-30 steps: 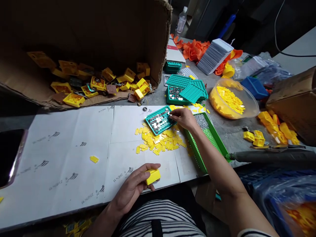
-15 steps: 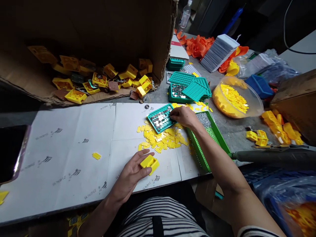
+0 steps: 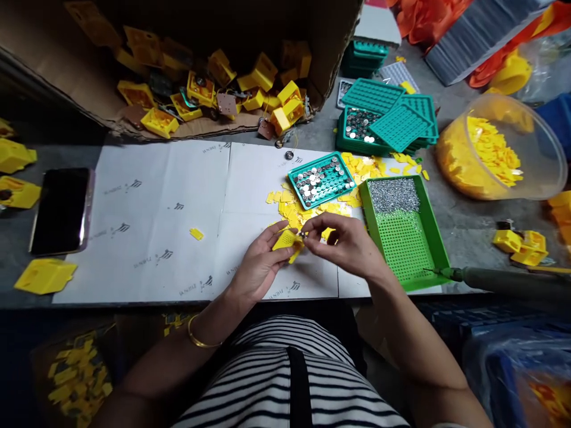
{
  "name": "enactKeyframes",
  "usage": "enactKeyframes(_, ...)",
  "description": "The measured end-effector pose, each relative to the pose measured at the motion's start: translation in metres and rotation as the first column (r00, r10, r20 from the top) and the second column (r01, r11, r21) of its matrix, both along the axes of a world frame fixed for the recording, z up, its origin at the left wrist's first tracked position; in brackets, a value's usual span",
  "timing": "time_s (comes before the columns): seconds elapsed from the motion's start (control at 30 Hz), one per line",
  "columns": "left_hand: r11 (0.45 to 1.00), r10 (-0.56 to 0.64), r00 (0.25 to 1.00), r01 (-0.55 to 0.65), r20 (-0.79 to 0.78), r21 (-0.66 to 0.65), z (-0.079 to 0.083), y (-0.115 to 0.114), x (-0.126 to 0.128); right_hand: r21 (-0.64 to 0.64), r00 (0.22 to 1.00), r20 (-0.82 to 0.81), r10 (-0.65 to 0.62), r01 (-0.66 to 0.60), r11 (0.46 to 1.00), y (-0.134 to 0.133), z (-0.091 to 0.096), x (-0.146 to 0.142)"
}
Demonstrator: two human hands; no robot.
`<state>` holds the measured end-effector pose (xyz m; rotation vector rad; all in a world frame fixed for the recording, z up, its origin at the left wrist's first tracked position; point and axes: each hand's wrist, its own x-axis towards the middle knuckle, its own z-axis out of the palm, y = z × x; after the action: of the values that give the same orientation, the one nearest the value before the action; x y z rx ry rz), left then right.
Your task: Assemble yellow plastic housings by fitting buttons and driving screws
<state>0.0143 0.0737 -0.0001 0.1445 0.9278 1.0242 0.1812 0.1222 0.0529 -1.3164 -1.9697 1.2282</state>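
My left hand (image 3: pixel 254 264) is closed around a small yellow plastic housing (image 3: pixel 285 240), tilted above the white work surface. Close against it, my right hand (image 3: pixel 350 246) pinches a small silvery button cell (image 3: pixel 302 234) at the housing's right edge; the fingers partly hide it. Just beyond the hands lies a teal tray (image 3: pixel 331 178) with many button cells in its pockets. Loose flat yellow pieces (image 3: pixel 292 209) are heaped around the tray and partly behind my fingers.
A green perforated basket (image 3: pixel 404 255) with small metal parts stands right, a screwdriver-like tool (image 3: pixel 491 278) reaching its corner. Stacked teal trays (image 3: pixel 386 98), a clear tub (image 3: pixel 450 178) of yellow pieces and a cardboard box (image 3: pixel 330 71) stand behind. A phone (image 3: pixel 60 211) lies left.
My right hand has come back from the teal tray to the yellow housing with a button cell in its fingertips. The housing has been turned in my left hand. The view has shifted.
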Motion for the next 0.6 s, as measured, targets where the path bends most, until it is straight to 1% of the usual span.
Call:
enactKeyframes(0.07,0.999,0.051,0.999,-0.051,0.012,0.004,0.000,0.000,0.006,0.049,0.998,0.058,-0.001,-0.002,0.999,-0.012,-0.006,-0.002)
enactKeyframes(0.13,0.996,0.083,0.996,-0.083,0.028,0.012,0.001,-0.001,0.011,0.108,0.989,0.146,-0.007,-0.008,0.994,-0.019,-0.011,-0.002)
enactKeyframes(0.27,0.994,0.100,0.993,-0.102,0.062,0.040,0.003,-0.003,0.019,0.212,0.951,0.304,-0.045,-0.021,0.977,-0.025,-0.015,-0.001)
enactKeyframes(0.33,0.992,0.105,0.994,-0.107,0.038,0.067,0.005,-0.006,0.023,0.259,0.913,0.404,-0.062,-0.049,0.965,-0.028,-0.014,-0.003)
enactKeyframes(0.47,0.982,0.133,0.989,-0.124,-0.060,0.140,0.009,-0.012,0.030,0.326,0.793,0.603,-0.088,-0.143,0.935,-0.036,-0.013,-0.007)
enactKeyframes(0.53,0.976,0.155,0.985,-0.140,-0.077,0.168,0.010,-0.013,0.032,0.336,0.765,0.638,-0.086,-0.177,0.925,-0.038,-0.011,-0.007)
enactKeyframes(0.57,0.974,0.159,0.985,-0.144,-0.073,0.175,0.010,-0.013,0.033,0.340,0.775,0.627,-0.081,-0.179,0.923,-0.038,-0.011,-0.006)
enactKeyframes(0.6,0.973,0.158,0.985,-0.145,-0.065,0.179,0.010,-0.012,0.032,0.340,0.803,0.592,-0.074,-0.166,0.926,-0.037,-0.011,-0.005)
